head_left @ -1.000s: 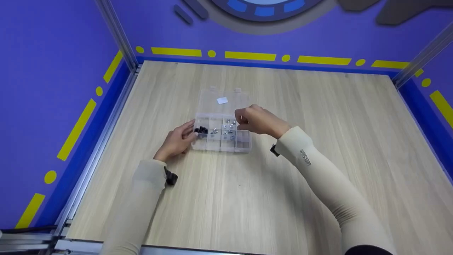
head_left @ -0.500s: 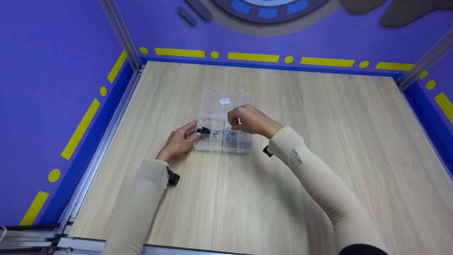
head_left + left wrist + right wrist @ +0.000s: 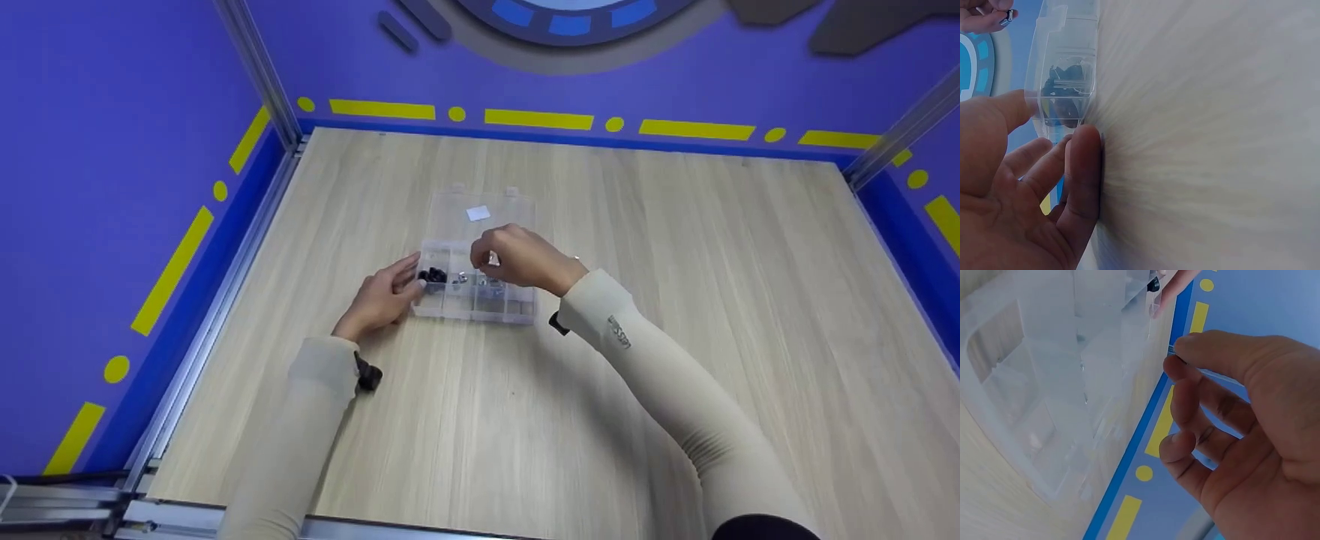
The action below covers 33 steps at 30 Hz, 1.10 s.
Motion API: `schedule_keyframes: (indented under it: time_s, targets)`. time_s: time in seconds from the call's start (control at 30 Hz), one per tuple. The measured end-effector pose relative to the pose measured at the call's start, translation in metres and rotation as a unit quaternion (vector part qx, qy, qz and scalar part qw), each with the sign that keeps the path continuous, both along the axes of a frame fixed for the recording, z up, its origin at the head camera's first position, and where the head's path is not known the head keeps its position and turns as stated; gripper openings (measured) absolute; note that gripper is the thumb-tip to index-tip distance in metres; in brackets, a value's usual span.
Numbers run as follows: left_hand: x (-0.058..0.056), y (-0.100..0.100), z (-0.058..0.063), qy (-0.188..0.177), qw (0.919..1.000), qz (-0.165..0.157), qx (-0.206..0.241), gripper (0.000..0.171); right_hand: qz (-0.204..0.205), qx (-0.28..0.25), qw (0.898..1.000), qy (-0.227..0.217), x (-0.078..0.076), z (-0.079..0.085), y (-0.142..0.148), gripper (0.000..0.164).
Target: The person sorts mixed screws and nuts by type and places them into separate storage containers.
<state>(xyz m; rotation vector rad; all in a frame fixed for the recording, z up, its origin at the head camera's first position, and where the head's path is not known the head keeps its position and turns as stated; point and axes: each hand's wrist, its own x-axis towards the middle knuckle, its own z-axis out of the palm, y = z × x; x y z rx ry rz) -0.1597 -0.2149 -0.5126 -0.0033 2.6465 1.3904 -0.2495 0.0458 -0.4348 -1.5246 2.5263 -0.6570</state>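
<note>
A clear plastic compartment box [image 3: 475, 316] lies on the table, its lid [image 3: 450, 214] folded back. My left hand [image 3: 379, 300] holds the box at its left side, thumb at the rim, fingers along the outer wall. Small black pieces [image 3: 433, 276] lie in the left compartment, and a few shiny metal pieces [image 3: 463, 277] in the one beside it. Over the middle of the box, my right hand [image 3: 525, 259] pinches a small silvery metal piece [image 3: 1008, 17] between thumb and index finger; its kind is too small to tell. That hand hides part of the right compartments.
A white label [image 3: 478, 214] is on the lid. The wooden table [image 3: 637, 225] is bordered by blue panels [image 3: 150, 150] with yellow marks and metal frame posts. Each wrist wears a small black camera [image 3: 367, 373].
My right hand has moved left over the box, from its right compartments toward the middle, still pinching. The left hand stays at the box's left side. The head view has shifted slightly.
</note>
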Motion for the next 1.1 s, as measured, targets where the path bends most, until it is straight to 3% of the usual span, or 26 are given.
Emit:
schedule_keyframes:
  time_s: [0.4,0.77,1.1]
  targets:
    - [0.001,0.0,0.002,0.008,1.0,-0.003,-0.002,0.061,-0.009,0.011,1.0,0.005,0.001,-0.002,-0.008,0.01]
    - [0.0,0.0,0.0,-0.008,0.9999,0.005,0.006,0.061,-0.032,0.081,0.995,-0.053,0.003,-0.006,-0.016,0.026]
    - [0.001,0.0,0.0,-0.006,1.0,-0.002,0.0,0.061,-0.01,0.125,0.99,-0.062,0.005,-0.012,-0.02,0.041]
